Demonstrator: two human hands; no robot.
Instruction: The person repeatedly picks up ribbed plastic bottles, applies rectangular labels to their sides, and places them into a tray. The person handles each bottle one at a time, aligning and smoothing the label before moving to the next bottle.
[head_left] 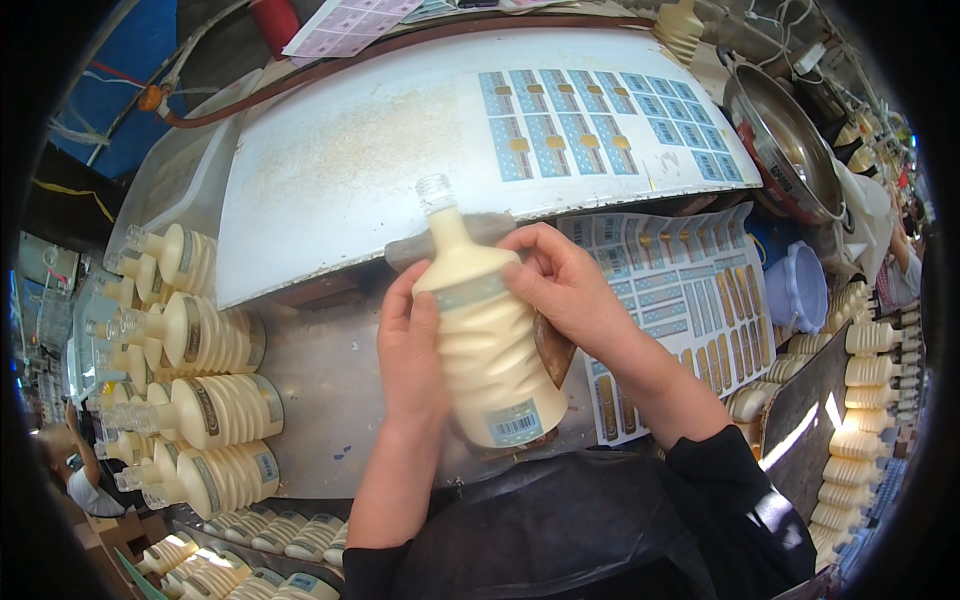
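Note:
A cream-coloured ribbed bottle [487, 345] with a clear threaded neck stands tilted away from me at the middle of the bench. My left hand [408, 345] grips its left side, thumb against the upper body. On the right shoulder, my right hand [560, 285] presses with thumb and bent fingers. A pale blue-grey band label [470, 291] runs round the bottle just under the shoulder, between my two thumbs. Lower on the body sits a small blue barcode label [516, 423]. A brown pad-like piece [553, 350] shows beside the bottle, below my right hand.
Cream bottles [215, 410] lie stacked at the left. A white board [350, 150] carries rows of blue labels [560, 135]. Right of my arm hangs a label sheet [690, 300]. Farther right are a metal pan [785, 140], a lilac bucket [797, 288] and more bottles [865, 400].

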